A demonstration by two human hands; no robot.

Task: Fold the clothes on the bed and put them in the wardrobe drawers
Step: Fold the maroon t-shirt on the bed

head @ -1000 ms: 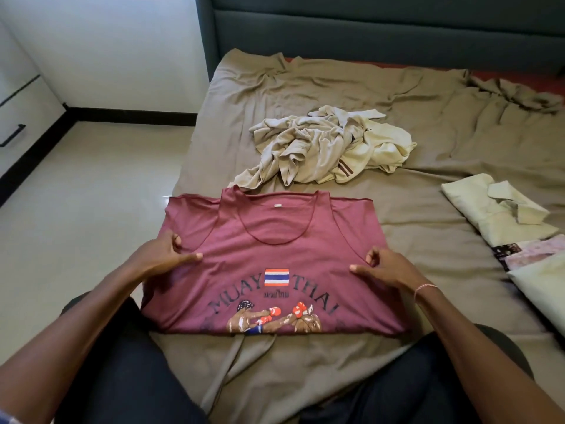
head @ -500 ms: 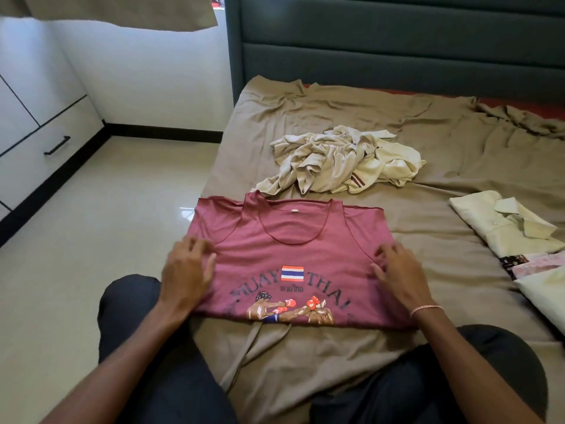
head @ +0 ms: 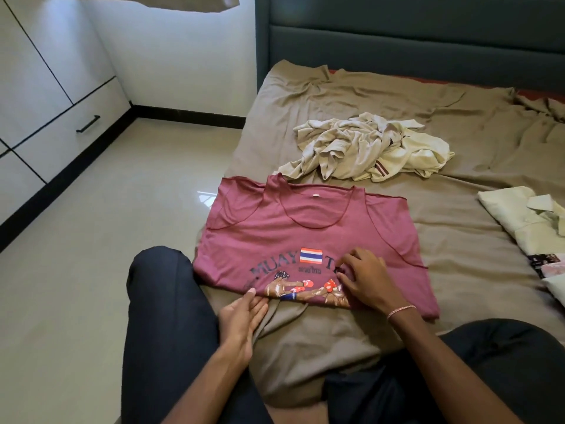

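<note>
Change: both hands have left the sides of the tank top; the left one has dropped to its near hem and the right one has slid in onto the print.
Left hand: palm turned up, fingers fairly straight, thumb tip touching the near hem of the maroon tank top, left of the boxer print.
Right hand: lies on the chest print, fingers bent with tips down on the fabric; whether they pinch the cloth or only press it, I cannot tell.
Bracelet: thin, pink, on the right wrist.
Tank top: flat and face up at the near left part of the bed, neckline away from the person, bottom folded under; a flag and "MUAY" lettering show above two painted boxers.
Trousers: dark, on both knees either side of the near bed edge.
Bed sheet: brown and rumpled under all the clothes.
Crumpled clothes: beige and cream heap just beyond the neckline, unfolded.
Folded shirt: pale yellow, collared, at the right, well apart from the tank top.
Patterned garment: dark print, just below the folded shirt, cut off by the edge.
Headboard: dark teal, padded.
Wardrobe drawer: white, black bar handle, closed, across the tiled floor on the left.
</note>
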